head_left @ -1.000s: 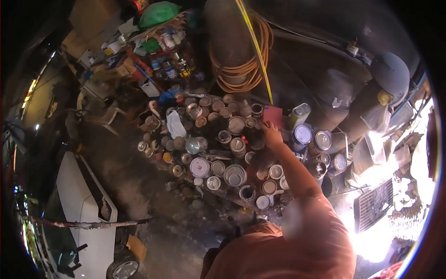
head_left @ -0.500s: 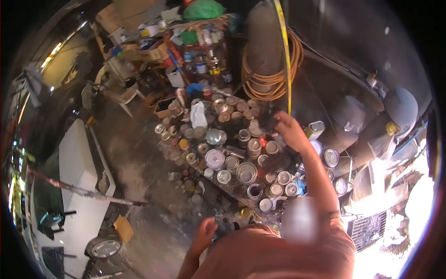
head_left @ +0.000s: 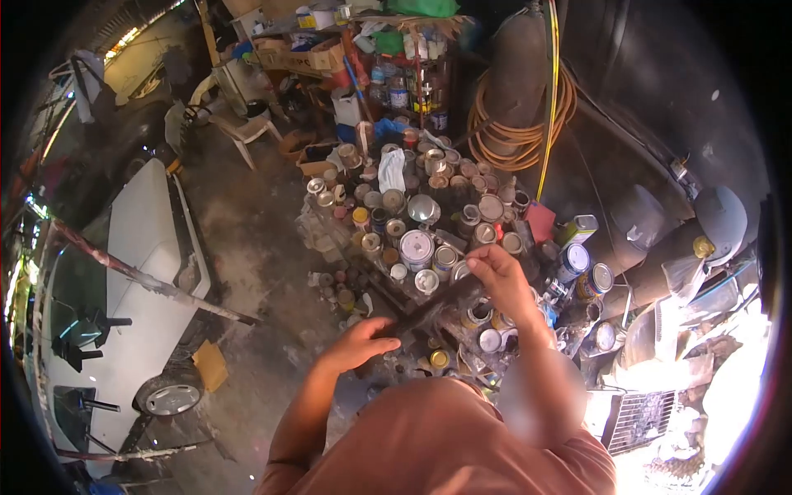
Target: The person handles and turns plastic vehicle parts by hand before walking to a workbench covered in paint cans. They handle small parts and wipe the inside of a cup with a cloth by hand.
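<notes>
A dark, thin sheet (head_left: 437,311) is stretched between my hands above the cans. My right hand (head_left: 503,283) pinches its upper right end. At the lower left end, my left hand (head_left: 356,344) has its thumb and fingers closed about the edge. Many used paint cans crowd the surface beyond, among them a large light-lidded can (head_left: 417,246) and a yellow-topped one (head_left: 360,215). A white cloth (head_left: 392,171) lies over some cans farther back. To the right of them is a flat red piece (head_left: 540,221) beside a green-sided tin (head_left: 579,229).
Behind the cans, an orange hose (head_left: 495,157) is coiled around a dark cylinder (head_left: 516,74). A cluttered shelf (head_left: 384,18) and a white chair (head_left: 242,132) stand farther back. At left is a white vehicle panel (head_left: 136,239); a metal grille (head_left: 642,421) lies at lower right.
My right hand has drawn back from beside the red piece with the dark sheet. My left hand has come into view from below and taken the sheet's other end. The camera view has shifted.
</notes>
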The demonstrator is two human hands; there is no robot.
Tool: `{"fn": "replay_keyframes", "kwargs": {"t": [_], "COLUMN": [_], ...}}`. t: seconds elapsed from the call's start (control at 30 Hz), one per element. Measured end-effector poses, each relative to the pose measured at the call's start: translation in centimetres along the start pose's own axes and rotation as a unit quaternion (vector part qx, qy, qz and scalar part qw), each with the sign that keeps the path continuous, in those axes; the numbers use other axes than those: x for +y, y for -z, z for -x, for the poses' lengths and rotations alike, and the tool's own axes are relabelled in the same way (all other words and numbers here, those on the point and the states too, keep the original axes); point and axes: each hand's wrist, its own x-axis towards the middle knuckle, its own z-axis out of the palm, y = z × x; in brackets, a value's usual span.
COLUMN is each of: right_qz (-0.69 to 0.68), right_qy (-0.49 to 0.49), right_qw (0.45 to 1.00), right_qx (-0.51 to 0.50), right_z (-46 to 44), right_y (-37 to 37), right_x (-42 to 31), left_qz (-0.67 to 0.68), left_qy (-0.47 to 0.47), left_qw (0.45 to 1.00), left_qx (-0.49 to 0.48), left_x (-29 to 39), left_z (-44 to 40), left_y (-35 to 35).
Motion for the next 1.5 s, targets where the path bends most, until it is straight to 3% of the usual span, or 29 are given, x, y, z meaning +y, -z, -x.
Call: {"fn": "replay_keyframes", "kwargs": {"t": [0.03, 0.2, 0.23, 0.33, 0.37, 0.47, 0.57, 0.63, 0.77, 0.9, 0.93, 1.03, 1.1, 1.2, 1.23, 1.33, 1.37, 1.47, 1.5], "right_qz": [0.001, -0.071, -0.082, 0.087, 0.072, 0.149, 0.208, 0.236, 0.207, 0.012, -0.079, -0.343, -0.504, -0.475, -0.381, -0.155, -0.14, -0.013, 0.014], "right_qy": [-0.028, -0.104, -0.075, 0.087, 0.047, 0.219, 0.26, 0.244, 0.129, -0.045, -0.014, 0.047, 0.041, 0.053, 0.065, 0.051, -0.047, -0.09, -0.094], "right_qw": [1.0, 0.992, 0.993, 0.99, 0.996, 0.949, 0.926, 0.922, 0.955, 0.983, 0.979, 0.912, 0.829, 0.846, 0.891, 0.955, 0.956, 0.961, 0.956], "right_qx": [0.007, -0.026, -0.035, 0.069, 0.023, -0.171, -0.178, -0.185, -0.168, -0.177, -0.188, -0.219, -0.237, -0.238, -0.24, -0.249, -0.252, -0.261, -0.279], "right_z": [0.6, 1.6, 1.5, 2.2, 2.9, 4.0, 5.6, 5.6, 5.3, 5.8, 6.0, 6.2, 6.3, 5.9, 5.7, 5.5, 6.1, 6.5, 6.4], "right_y": [-0.7, -4.3, -4.5, -5.5, -5.5, -6.9, -11.0, -11.7, -11.1, -9.8, -9.8, -10.0, -9.8, -8.0, -7.3, -7.1, -7.8, -10.9, -11.6], "right_x": [0.5, 3.2, 3.9, 2.6, 0.9, -0.5, -1.3, 1.4, 3.3, 1.5, 2.0, 3.0, 1.9, 0.8, 1.1, 0.8, 0.8, 0.4, 0.0], "left_qz": [0.028, 0.189, 0.202, 0.229, 0.231, 0.244, 0.266, 0.27, 0.258, 0.297, 0.282, 0.177, 0.182, 0.201, 0.199, 0.133, 0.1, 0.213, 0.102], "left_qy": [0.047, 0.043, 0.051, 0.077, 0.077, 0.067, 0.03, 0.0, 0.021, 0.042, 0.058, 0.128, 0.13, 0.131, 0.133, 0.118, 0.108, 0.004, -0.016], "left_qw": [0.998, 0.98, 0.976, 0.964, 0.961, 0.956, 0.957, 0.959, 0.938, 0.898, 0.899, 0.9, 0.919, 0.925, 0.928, 0.963, 0.975, 0.964, 0.964], "left_qx": [-0.023, 0.043, 0.068, 0.111, 0.129, 0.151, 0.112, 0.082, 0.229, 0.322, 0.33, 0.377, 0.325, 0.296, 0.286, 0.204, 0.167, 0.16, 0.245], "left_x": [0.0, -2.5, -2.7, -1.8, -1.3, -0.6, -0.6, -0.9, 0.2, -1.3, -3.6, -5.6, -7.1, -10.5, -10.8, -14.1, -15.6, -12.9, -11.6], "left_z": [1.2, 3.6, 4.0, 5.1, 5.4, 5.8, 6.1, 6.5, 7.2, 7.2, 6.6, 5.8, 5.5, 4.9, 5.1, 5.7, 5.8, 6.6, 6.6], "left_y": [0.0, 0.4, 0.5, 0.8, 0.8, 0.6, 0.8, 1.1, 1.0, 0.8, 0.7, -0.6, -0.9, -1.2, -1.2, -0.6, -0.4, -0.6, -0.3]}}
